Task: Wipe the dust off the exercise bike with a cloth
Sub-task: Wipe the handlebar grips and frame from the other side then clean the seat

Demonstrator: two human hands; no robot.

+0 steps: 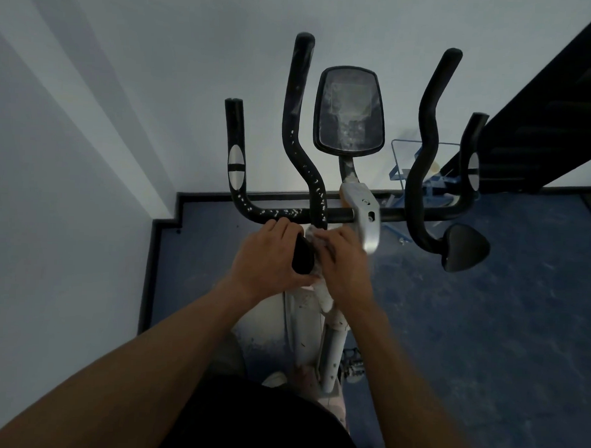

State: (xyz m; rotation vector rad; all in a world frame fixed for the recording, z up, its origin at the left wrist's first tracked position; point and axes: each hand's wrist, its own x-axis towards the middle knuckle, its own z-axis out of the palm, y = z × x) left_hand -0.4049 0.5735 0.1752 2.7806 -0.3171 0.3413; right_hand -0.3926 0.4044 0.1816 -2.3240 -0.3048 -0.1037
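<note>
While gripping the black pad (303, 256) with left hand (269, 259) and pinching cloth (320, 239) in right hand (344, 262) below the handlebar (288, 213) (flaking), risk of merely smearing dust.

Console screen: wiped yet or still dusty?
Still dusty. The console screen shows grey smears and specks; the cloth is lower down, under the right hand.

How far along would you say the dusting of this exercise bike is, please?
Nothing looks finished yet. In hand: the right hand presses a pale cloth against the left swing arm's pivot, while the left hand grips its black cover. Left: the display is filmed with dust, and the left swing arm and crossbar carry white flecks.
</note>
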